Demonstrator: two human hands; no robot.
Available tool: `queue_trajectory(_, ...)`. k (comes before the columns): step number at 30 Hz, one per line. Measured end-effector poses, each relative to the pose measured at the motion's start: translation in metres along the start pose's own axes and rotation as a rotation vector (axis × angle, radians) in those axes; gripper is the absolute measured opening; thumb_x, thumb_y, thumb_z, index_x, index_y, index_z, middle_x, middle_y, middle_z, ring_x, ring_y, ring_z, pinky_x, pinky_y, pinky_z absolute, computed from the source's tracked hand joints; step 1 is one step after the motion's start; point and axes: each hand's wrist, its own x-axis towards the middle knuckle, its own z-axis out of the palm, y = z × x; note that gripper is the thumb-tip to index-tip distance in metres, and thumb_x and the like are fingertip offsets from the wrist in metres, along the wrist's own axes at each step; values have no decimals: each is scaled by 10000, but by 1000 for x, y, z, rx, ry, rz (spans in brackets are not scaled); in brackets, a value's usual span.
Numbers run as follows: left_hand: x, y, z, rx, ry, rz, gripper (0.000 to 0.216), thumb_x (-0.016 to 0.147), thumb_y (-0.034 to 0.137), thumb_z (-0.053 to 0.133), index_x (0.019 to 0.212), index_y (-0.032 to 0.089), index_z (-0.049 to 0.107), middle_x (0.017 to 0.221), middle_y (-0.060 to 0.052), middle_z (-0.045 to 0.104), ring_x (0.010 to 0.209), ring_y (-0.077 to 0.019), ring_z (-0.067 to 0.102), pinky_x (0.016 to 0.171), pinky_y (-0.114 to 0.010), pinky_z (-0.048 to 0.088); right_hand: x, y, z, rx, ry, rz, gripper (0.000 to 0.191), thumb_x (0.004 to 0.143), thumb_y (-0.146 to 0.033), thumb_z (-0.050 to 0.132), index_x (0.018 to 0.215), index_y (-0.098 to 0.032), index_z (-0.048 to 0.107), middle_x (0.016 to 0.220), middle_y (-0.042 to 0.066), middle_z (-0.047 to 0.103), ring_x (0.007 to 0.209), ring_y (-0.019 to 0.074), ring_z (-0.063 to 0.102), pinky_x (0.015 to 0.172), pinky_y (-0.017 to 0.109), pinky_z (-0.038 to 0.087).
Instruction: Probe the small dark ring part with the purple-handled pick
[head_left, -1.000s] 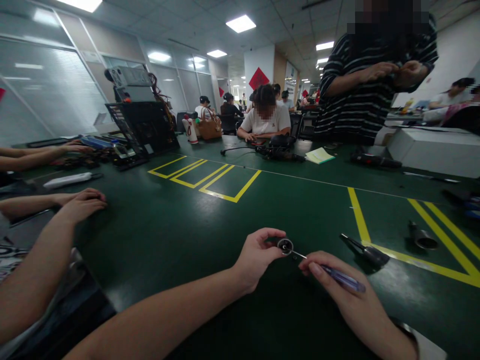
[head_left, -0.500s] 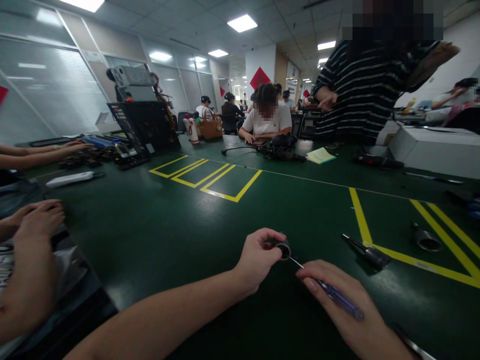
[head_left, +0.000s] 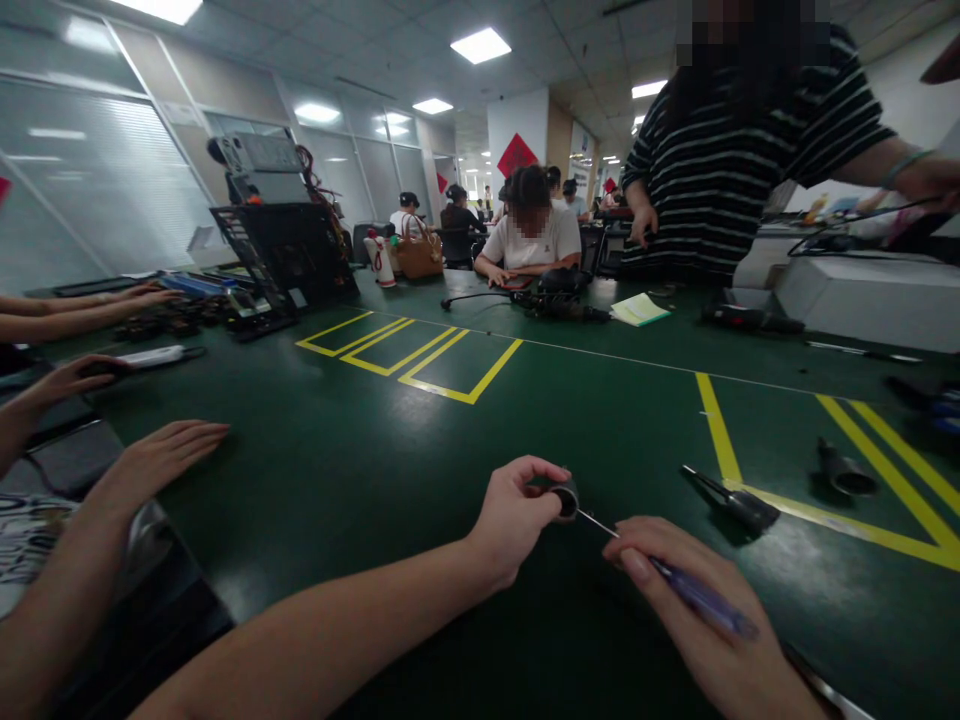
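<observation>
My left hand (head_left: 514, 515) pinches a small dark round part (head_left: 565, 500) just above the green table (head_left: 360, 460). My right hand (head_left: 694, 610) grips a small screwdriver with a clear purple handle (head_left: 701, 600). Its thin metal shaft reaches left, and the tip is at the round part's open face. Both hands are near the table's front edge, at centre right.
A dark tool (head_left: 731, 502) and a short dark cylinder (head_left: 844, 470) lie to the right on yellow tape lines. A neighbour's hands (head_left: 161, 450) rest at the left. A person in a striped shirt (head_left: 720, 160) stands across the table beside a white box (head_left: 862, 295).
My hands stay almost where they were; the screwdriver has dropped slightly and the round part has turned a little. The neighbour's hand at left has reached forward. The striped-shirt person has spread both arms.
</observation>
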Motion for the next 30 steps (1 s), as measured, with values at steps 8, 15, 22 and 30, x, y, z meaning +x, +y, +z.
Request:
queue_trajectory(8, -1, 7, -4, -41, -19, -66, 238, 732, -27, 577, 915, 120, 615, 920, -70, 658, 879, -171, 639, 824, -341, 534, 19, 26, -6, 408, 187, 530, 301, 768, -464, 631, 674, -179, 647, 625, 30, 637, 596, 172, 576, 547, 285, 480)
queue_trajectory(15, -1, 7, -4, -65, -47, -83, 283, 713, -46, 582, 936, 124, 619, 920, -63, 663, 893, -175, 639, 871, -370, 517, 21, 24, -4, 416, 122, 571, 315, 774, -474, 619, 690, -172, 648, 642, 27, 642, 629, 180, 580, 599, 308, 468)
queue_trajectory(22, 0, 5, -6, -68, -62, -68, 292, 691, -24, 615, 941, 127, 624, 926, -63, 664, 895, -185, 639, 884, -389, 503, 21, 24, -8, 278, 16, 542, 365, 770, -523, 588, 675, -175, 644, 626, 27, 638, 609, 180, 579, 586, 312, 451)
queue_trajectory(30, -3, 8, -3, -94, -40, -27, 316, 635, -23, 656, 911, 126, 620, 925, -61, 673, 906, -192, 628, 856, -379, 505, 20, 19, -6, 478, 39, 635, 334, 730, -477, 641, 598, -173, 605, 519, 3, 573, 499, 143, 513, 477, 261, 397)
